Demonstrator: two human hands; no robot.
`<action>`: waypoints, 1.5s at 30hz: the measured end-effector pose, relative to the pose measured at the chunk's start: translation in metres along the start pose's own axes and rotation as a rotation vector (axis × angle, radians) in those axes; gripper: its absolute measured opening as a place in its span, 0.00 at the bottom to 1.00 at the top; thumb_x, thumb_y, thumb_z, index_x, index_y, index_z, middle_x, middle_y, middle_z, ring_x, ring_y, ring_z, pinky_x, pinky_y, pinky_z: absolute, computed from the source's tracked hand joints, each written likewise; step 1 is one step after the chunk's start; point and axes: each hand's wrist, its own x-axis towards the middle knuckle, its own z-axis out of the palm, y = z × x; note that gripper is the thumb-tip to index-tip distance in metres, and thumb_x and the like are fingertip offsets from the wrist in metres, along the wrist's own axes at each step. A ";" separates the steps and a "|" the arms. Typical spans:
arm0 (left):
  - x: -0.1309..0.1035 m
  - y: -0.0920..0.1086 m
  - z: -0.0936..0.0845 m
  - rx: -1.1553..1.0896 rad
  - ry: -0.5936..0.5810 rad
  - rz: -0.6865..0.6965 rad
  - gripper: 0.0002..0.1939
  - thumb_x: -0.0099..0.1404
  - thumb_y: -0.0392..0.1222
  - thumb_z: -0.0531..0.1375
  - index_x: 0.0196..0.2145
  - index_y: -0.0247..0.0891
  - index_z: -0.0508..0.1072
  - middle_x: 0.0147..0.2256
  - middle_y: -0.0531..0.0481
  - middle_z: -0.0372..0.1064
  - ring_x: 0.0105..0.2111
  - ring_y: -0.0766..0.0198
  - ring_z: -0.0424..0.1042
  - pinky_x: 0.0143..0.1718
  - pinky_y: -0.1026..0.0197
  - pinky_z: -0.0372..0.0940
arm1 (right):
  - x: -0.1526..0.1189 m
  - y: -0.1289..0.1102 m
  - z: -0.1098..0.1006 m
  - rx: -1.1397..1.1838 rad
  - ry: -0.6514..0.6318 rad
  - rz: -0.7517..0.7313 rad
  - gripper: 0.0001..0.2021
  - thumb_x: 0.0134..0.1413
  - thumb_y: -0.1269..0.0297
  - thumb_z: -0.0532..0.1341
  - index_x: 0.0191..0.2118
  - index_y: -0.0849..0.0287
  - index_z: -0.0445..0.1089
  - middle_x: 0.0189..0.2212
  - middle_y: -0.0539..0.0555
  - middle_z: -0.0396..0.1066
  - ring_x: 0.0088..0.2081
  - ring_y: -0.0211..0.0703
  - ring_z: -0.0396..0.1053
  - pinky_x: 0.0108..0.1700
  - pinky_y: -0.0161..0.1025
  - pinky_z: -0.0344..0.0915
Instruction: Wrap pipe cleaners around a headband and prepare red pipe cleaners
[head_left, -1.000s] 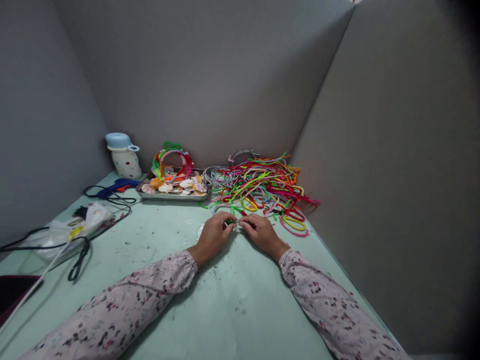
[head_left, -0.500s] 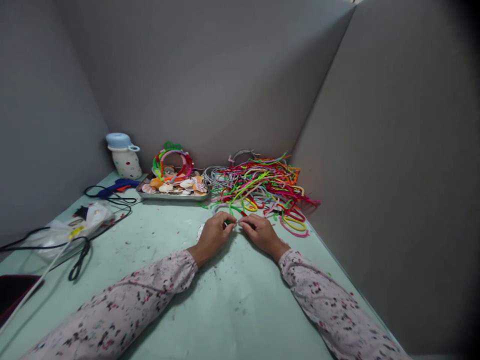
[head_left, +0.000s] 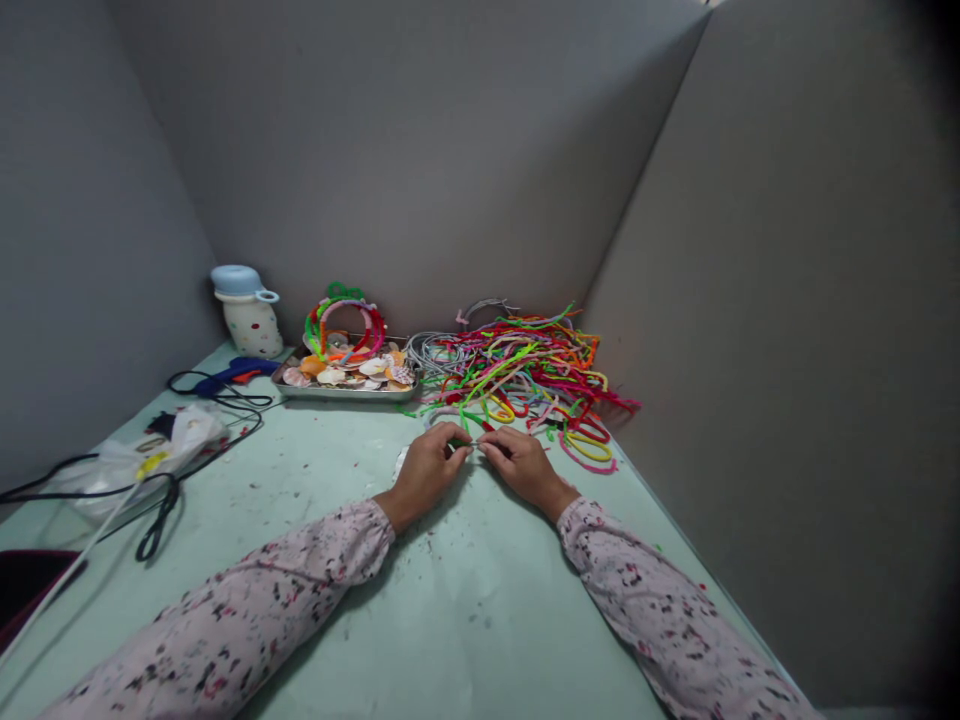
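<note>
My left hand (head_left: 431, 470) and my right hand (head_left: 525, 468) meet fingertip to fingertip over the middle of the pale green table (head_left: 465, 620). Both are closed in a pinch on a small, thin, dark piece between them, too small to make out. Just beyond the fingers lie green, red and grey fuzzy stems. Behind my right hand spreads a tangled pile of coloured fuzzy stems (head_left: 525, 360), with yellow and pink loops (head_left: 589, 450) at its near right edge.
A metal tray (head_left: 345, 394) of shells holds colourful fuzzy hoops (head_left: 367, 325). To its left are a blue glue gun (head_left: 225, 376), a white bottle (head_left: 255, 325) with a blue lid, black cables and a plastic bag (head_left: 180, 440). Grey panels enclose the table.
</note>
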 end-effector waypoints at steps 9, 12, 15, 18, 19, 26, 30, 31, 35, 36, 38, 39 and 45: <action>0.000 -0.001 0.000 0.011 -0.004 -0.015 0.05 0.60 0.36 0.58 0.35 0.39 0.73 0.32 0.53 0.71 0.29 0.67 0.66 0.32 0.64 0.61 | 0.000 0.001 0.001 -0.008 -0.010 0.000 0.07 0.60 0.67 0.58 0.39 0.56 0.74 0.33 0.53 0.74 0.36 0.41 0.70 0.39 0.37 0.65; 0.000 -0.001 0.000 0.020 -0.001 -0.024 0.04 0.60 0.37 0.58 0.35 0.39 0.72 0.32 0.53 0.70 0.29 0.67 0.66 0.32 0.64 0.61 | 0.000 0.001 0.001 -0.008 -0.007 -0.005 0.07 0.60 0.67 0.58 0.39 0.57 0.74 0.34 0.53 0.74 0.37 0.41 0.70 0.40 0.38 0.65; 0.000 -0.001 0.000 0.025 -0.004 -0.038 0.04 0.60 0.37 0.58 0.34 0.38 0.72 0.31 0.53 0.70 0.28 0.67 0.65 0.32 0.63 0.61 | 0.000 0.001 0.001 -0.005 -0.005 -0.004 0.07 0.60 0.67 0.58 0.40 0.56 0.74 0.34 0.53 0.74 0.36 0.41 0.70 0.40 0.38 0.65; 0.000 -0.001 0.000 0.022 -0.011 -0.037 0.04 0.60 0.38 0.58 0.35 0.39 0.72 0.32 0.53 0.70 0.28 0.67 0.66 0.32 0.63 0.61 | 0.000 0.000 0.001 -0.005 -0.005 -0.005 0.07 0.60 0.67 0.58 0.39 0.56 0.74 0.33 0.53 0.74 0.36 0.41 0.70 0.39 0.38 0.65; 0.000 -0.001 0.000 0.017 -0.013 -0.032 0.05 0.60 0.38 0.58 0.35 0.39 0.72 0.32 0.52 0.71 0.28 0.67 0.66 0.32 0.63 0.61 | 0.000 0.000 0.001 -0.006 -0.004 -0.005 0.07 0.60 0.67 0.58 0.39 0.56 0.74 0.33 0.53 0.74 0.36 0.41 0.70 0.39 0.38 0.65; 0.000 -0.001 0.001 0.007 -0.004 -0.004 0.06 0.60 0.37 0.59 0.36 0.40 0.72 0.33 0.52 0.71 0.28 0.68 0.67 0.32 0.64 0.62 | 0.000 0.000 0.001 -0.018 0.011 0.001 0.07 0.60 0.67 0.58 0.40 0.56 0.74 0.33 0.53 0.74 0.36 0.42 0.70 0.39 0.38 0.66; 0.000 -0.002 0.001 0.023 -0.004 -0.028 0.06 0.60 0.37 0.59 0.37 0.39 0.73 0.33 0.52 0.72 0.28 0.67 0.67 0.32 0.64 0.62 | 0.000 0.000 0.000 -0.022 0.009 0.000 0.07 0.60 0.67 0.58 0.39 0.56 0.74 0.33 0.53 0.74 0.36 0.41 0.70 0.39 0.38 0.66; 0.000 -0.002 0.001 0.029 -0.005 -0.036 0.06 0.60 0.37 0.59 0.37 0.39 0.73 0.33 0.52 0.72 0.28 0.67 0.67 0.32 0.64 0.62 | 0.000 0.000 0.000 -0.020 0.006 -0.002 0.07 0.60 0.67 0.58 0.39 0.56 0.74 0.33 0.53 0.74 0.36 0.41 0.70 0.39 0.38 0.66; 0.001 -0.002 0.000 0.035 -0.012 -0.044 0.05 0.60 0.37 0.59 0.36 0.39 0.73 0.32 0.52 0.72 0.29 0.67 0.67 0.32 0.63 0.62 | 0.000 0.000 0.000 -0.015 -0.003 -0.007 0.07 0.60 0.67 0.58 0.40 0.56 0.74 0.34 0.53 0.74 0.37 0.41 0.70 0.40 0.38 0.65; 0.001 -0.002 0.000 0.036 -0.012 -0.044 0.05 0.60 0.37 0.59 0.35 0.39 0.73 0.32 0.52 0.72 0.29 0.66 0.67 0.32 0.63 0.62 | 0.000 0.000 0.000 -0.017 -0.003 -0.009 0.07 0.60 0.66 0.58 0.40 0.56 0.74 0.34 0.53 0.74 0.37 0.42 0.70 0.40 0.38 0.66; 0.001 -0.001 0.000 0.040 -0.010 -0.048 0.05 0.60 0.37 0.59 0.35 0.39 0.73 0.32 0.52 0.71 0.29 0.66 0.67 0.32 0.63 0.61 | -0.001 0.001 0.000 -0.019 -0.003 -0.011 0.07 0.60 0.66 0.58 0.40 0.56 0.74 0.33 0.53 0.74 0.36 0.42 0.70 0.40 0.38 0.66; 0.001 -0.001 0.000 0.043 -0.010 -0.051 0.05 0.60 0.38 0.59 0.35 0.39 0.73 0.32 0.53 0.71 0.29 0.66 0.67 0.31 0.63 0.61 | -0.001 0.001 0.000 -0.021 -0.002 -0.011 0.08 0.60 0.66 0.58 0.40 0.56 0.74 0.33 0.53 0.74 0.36 0.42 0.70 0.39 0.38 0.66; 0.000 -0.002 0.000 0.040 -0.009 -0.047 0.04 0.60 0.37 0.59 0.35 0.39 0.72 0.32 0.52 0.71 0.29 0.66 0.67 0.32 0.63 0.62 | -0.001 0.001 0.001 -0.020 -0.002 -0.016 0.08 0.60 0.66 0.58 0.40 0.55 0.74 0.33 0.53 0.74 0.36 0.42 0.70 0.39 0.38 0.66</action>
